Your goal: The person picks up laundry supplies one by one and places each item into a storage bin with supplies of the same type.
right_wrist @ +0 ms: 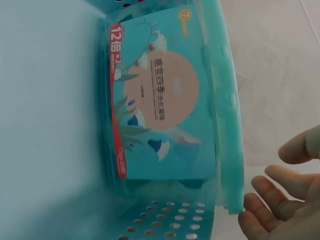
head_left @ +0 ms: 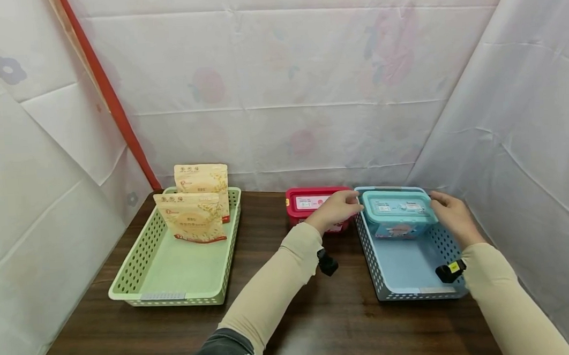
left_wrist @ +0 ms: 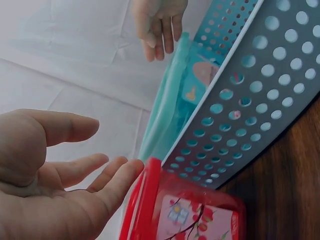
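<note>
A teal plastic tub with a lid (head_left: 400, 214) sits in the back part of the blue basket (head_left: 409, 262). My left hand (head_left: 338, 211) hovers at the tub's left end, above the red lidded tub (head_left: 297, 198). In the left wrist view its thumb and fingers are spread apart with nothing between them. At the teal tub's other end is my right hand (head_left: 453, 217), fingertips right by the lid corner in the right wrist view. Its fingers (right_wrist: 272, 192) are loosely bent and hold nothing. The tub's printed front label (right_wrist: 160, 95) faces the right wrist camera.
A green basket (head_left: 198, 273) on the left holds two upright cream-coloured pouches (head_left: 192, 219). The red tub stands on the dark wooden table (head_left: 320, 315), just left of the blue basket. White patterned cloth (head_left: 269, 65) hangs behind and at both sides.
</note>
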`<state>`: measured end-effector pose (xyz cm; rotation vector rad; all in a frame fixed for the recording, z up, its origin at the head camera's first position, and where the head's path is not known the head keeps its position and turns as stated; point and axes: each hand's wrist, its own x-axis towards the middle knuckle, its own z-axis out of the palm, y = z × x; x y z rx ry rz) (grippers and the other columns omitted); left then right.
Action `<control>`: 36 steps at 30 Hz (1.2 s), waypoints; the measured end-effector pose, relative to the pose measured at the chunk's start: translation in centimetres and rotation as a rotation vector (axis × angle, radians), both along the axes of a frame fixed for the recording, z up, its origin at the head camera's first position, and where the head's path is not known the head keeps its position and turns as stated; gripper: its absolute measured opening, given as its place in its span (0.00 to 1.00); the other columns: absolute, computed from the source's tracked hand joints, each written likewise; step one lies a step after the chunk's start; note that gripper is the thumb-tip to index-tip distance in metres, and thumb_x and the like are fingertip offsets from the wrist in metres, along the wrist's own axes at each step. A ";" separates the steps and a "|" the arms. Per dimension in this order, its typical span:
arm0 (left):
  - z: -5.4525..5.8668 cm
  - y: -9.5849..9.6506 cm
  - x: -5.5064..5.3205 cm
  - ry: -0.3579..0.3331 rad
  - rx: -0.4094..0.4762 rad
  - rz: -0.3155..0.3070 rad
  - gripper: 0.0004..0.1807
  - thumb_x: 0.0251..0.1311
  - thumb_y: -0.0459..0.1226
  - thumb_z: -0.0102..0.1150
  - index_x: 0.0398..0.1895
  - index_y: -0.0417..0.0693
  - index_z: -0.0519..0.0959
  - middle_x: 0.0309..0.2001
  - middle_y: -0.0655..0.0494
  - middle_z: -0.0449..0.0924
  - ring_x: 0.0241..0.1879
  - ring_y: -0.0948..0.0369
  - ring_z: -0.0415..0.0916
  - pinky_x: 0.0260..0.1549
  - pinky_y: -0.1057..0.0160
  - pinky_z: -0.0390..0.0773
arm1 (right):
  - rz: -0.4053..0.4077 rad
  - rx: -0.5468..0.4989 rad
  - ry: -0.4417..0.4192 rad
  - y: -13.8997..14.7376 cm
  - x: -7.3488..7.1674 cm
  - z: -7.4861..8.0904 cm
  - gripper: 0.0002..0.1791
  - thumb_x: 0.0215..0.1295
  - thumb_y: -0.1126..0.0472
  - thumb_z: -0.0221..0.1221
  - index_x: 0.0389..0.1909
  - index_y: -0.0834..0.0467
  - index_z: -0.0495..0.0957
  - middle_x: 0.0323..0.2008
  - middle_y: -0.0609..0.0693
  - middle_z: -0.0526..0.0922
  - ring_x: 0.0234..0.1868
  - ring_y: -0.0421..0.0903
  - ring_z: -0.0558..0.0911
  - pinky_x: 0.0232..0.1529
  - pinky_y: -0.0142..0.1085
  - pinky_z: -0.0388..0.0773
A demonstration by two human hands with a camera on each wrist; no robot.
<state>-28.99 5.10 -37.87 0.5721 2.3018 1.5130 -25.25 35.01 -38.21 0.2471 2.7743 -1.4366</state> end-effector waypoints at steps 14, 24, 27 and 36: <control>0.9 -3.9 -0.8 -0.045 0.058 0.110 0.28 0.71 0.41 0.58 0.73 0.51 0.69 0.66 0.49 0.72 0.65 0.53 0.68 0.63 0.52 0.71 | 0.091 0.002 0.066 -2.5 -0.3 0.2 0.32 0.81 0.50 0.40 0.78 0.61 0.52 0.77 0.65 0.50 0.75 0.68 0.50 0.68 0.67 0.53; 1.0 -7.4 -1.7 -0.060 0.082 0.172 0.28 0.74 0.41 0.55 0.75 0.51 0.66 0.70 0.47 0.67 0.69 0.50 0.63 0.67 0.50 0.66 | 0.199 0.008 0.076 -5.5 -0.8 0.7 0.30 0.82 0.54 0.42 0.77 0.62 0.55 0.73 0.65 0.60 0.73 0.65 0.58 0.67 0.63 0.61; 1.2 -8.4 -1.8 -0.063 0.091 0.185 0.28 0.74 0.40 0.54 0.75 0.50 0.66 0.69 0.47 0.68 0.69 0.50 0.64 0.66 0.49 0.67 | 0.226 0.008 0.066 -6.4 -1.1 0.9 0.29 0.81 0.55 0.42 0.77 0.63 0.55 0.73 0.64 0.61 0.73 0.64 0.59 0.67 0.61 0.61; 1.3 -11.3 -2.1 -0.073 0.117 0.193 0.28 0.75 0.38 0.53 0.75 0.47 0.65 0.70 0.43 0.66 0.68 0.49 0.65 0.65 0.48 0.69 | 0.256 0.034 0.074 -9.1 -2.2 0.8 0.28 0.80 0.59 0.46 0.76 0.62 0.59 0.71 0.62 0.66 0.70 0.60 0.64 0.66 0.57 0.66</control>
